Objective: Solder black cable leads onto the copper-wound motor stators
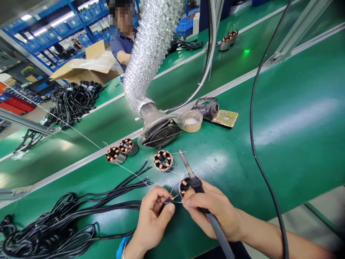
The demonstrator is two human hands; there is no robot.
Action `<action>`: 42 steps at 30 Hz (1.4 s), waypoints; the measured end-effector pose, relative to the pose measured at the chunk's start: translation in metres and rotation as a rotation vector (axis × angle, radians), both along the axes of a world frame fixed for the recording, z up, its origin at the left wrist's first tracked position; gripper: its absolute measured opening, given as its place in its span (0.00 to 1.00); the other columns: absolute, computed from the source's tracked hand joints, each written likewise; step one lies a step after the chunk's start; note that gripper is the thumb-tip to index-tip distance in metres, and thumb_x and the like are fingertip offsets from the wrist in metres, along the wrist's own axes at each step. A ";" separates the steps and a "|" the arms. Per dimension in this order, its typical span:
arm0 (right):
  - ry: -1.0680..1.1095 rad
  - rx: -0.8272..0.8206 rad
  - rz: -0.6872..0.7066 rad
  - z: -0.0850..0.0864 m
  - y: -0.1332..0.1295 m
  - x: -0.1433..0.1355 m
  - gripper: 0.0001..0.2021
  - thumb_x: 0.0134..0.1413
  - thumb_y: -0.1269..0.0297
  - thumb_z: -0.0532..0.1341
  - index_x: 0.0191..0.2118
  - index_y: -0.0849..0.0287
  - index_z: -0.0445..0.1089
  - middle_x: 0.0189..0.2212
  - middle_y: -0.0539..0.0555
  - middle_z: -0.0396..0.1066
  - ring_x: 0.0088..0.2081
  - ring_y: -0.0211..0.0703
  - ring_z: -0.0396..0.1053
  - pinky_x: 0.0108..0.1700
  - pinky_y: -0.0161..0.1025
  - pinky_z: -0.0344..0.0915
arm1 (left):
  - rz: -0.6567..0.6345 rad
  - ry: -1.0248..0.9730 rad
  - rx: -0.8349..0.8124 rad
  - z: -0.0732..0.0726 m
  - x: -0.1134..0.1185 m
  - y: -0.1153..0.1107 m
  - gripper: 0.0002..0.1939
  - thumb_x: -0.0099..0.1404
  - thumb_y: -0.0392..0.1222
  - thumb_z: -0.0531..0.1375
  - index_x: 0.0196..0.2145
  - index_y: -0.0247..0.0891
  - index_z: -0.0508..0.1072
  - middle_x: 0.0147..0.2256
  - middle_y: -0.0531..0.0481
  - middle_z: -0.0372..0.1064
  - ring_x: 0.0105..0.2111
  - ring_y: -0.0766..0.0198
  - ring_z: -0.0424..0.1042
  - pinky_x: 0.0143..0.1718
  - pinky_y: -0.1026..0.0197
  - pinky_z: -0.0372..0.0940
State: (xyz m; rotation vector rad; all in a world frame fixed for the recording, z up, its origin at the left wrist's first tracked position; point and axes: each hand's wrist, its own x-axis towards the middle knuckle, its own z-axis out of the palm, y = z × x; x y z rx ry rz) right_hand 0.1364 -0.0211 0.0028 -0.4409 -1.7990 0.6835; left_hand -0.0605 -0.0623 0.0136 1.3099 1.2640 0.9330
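My left hand (156, 217) pinches the end of a black cable, from which thin yellow and blue wires stick out toward the right. My right hand (211, 208) is closed around a soldering iron (197, 184), its tip pointing up and away over the bench. The fingertips of that hand reach the end of the blue wire. Just behind the fingers sits a motor stator (184, 186) with copper windings, partly covered by the iron and hand. A second stator (163, 160) lies farther back, loose wire ends sticking out to its right.
Two more stators (115, 154) stand left, beside a fume extractor hood (161, 131). A round tub (192, 120) and a soldering iron stand (207, 107) are behind. Black cables (72, 219) spread across the left. One cord (252, 118) hangs at right. A person (122, 39) is across the bench.
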 end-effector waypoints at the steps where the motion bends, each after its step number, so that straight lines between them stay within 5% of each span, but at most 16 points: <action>1: 0.017 -0.001 0.002 0.001 0.000 0.000 0.20 0.50 0.86 0.56 0.47 0.61 0.61 0.32 0.56 0.70 0.32 0.42 0.65 0.39 0.45 0.69 | -0.002 0.021 0.041 0.001 -0.001 0.000 0.07 0.65 0.44 0.61 0.34 0.39 0.69 0.32 0.52 0.61 0.30 0.68 0.62 0.31 0.67 0.60; 12: 0.031 -0.022 0.025 0.003 0.001 0.002 0.21 0.50 0.87 0.57 0.48 0.62 0.62 0.32 0.56 0.71 0.32 0.42 0.68 0.40 0.47 0.71 | -0.018 0.299 0.088 0.008 0.006 -0.001 0.10 0.64 0.45 0.62 0.29 0.38 0.77 0.24 0.53 0.62 0.24 0.70 0.60 0.24 0.69 0.53; 17: 0.025 -0.049 0.027 0.003 0.000 0.005 0.21 0.49 0.85 0.59 0.49 0.62 0.62 0.34 0.57 0.72 0.34 0.45 0.68 0.41 0.48 0.71 | 0.002 0.114 -0.011 0.009 0.002 -0.003 0.13 0.63 0.49 0.62 0.30 0.36 0.74 0.25 0.52 0.63 0.24 0.70 0.61 0.26 0.69 0.56; 20: 0.010 -0.078 -0.002 0.008 0.001 0.006 0.20 0.50 0.83 0.59 0.49 0.62 0.62 0.35 0.58 0.71 0.34 0.45 0.68 0.39 0.46 0.70 | 0.044 -0.042 -0.124 0.011 0.000 -0.004 0.17 0.63 0.54 0.61 0.31 0.35 0.71 0.22 0.55 0.61 0.17 0.74 0.55 0.19 0.70 0.50; 27: -0.142 -0.018 0.052 0.020 0.012 0.003 0.18 0.54 0.84 0.56 0.48 0.59 0.61 0.34 0.55 0.71 0.33 0.43 0.65 0.36 0.41 0.66 | 0.187 0.024 -0.150 0.018 0.006 -0.001 0.18 0.59 0.54 0.64 0.26 0.33 0.76 0.23 0.55 0.56 0.19 0.75 0.52 0.20 0.69 0.47; 37: -0.240 0.026 0.123 0.032 0.025 0.003 0.16 0.55 0.79 0.55 0.48 0.58 0.62 0.33 0.55 0.70 0.32 0.43 0.63 0.35 0.41 0.65 | 0.085 0.064 -0.137 0.024 0.008 0.001 0.20 0.64 0.55 0.60 0.30 0.33 0.77 0.25 0.52 0.61 0.24 0.70 0.57 0.25 0.67 0.52; 42: -0.356 0.021 0.146 0.029 0.028 0.011 0.22 0.50 0.71 0.60 0.53 0.59 0.59 0.48 0.62 0.70 0.40 0.51 0.67 0.43 0.49 0.67 | 0.064 -0.037 -0.209 0.023 -0.001 0.000 0.23 0.63 0.59 0.57 0.32 0.33 0.72 0.20 0.55 0.61 0.15 0.75 0.52 0.17 0.69 0.44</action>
